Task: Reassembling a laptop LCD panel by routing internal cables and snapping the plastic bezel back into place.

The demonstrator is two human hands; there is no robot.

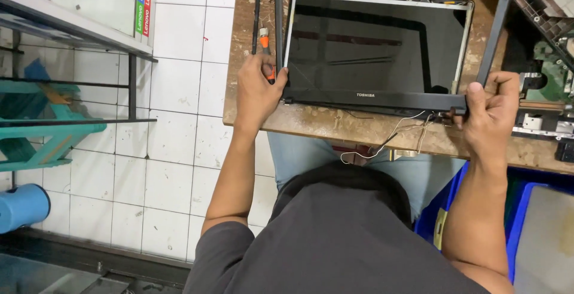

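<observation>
While both hands grip the near edge of a laptop screen assembly, it lies flat on a worn wooden tabletop. Left hand is closed on the near left corner of the grey bezel frame, and also holds an orange-handled screwdriver whose shaft points far. Right hand is closed on the near right corner of the bezel frame, thumb on top. Bezel frame looks lifted off the dark glossy panel; its right bar angles up and far. Small pale logo strip sits mid on the near bezel edge. Thin white and black cables trail off the near tabletop edge over blue jeans. Far right on the tabletop: a green circuit board and dark laptop base parts. Blue plastic bins near right on the floor. White tiled floor on the left. Metal-framed glass shelf unit far left carries a vertical sticker strip in green, blue and red bands. Teal wooden frame below it; blue cylinder near left.
</observation>
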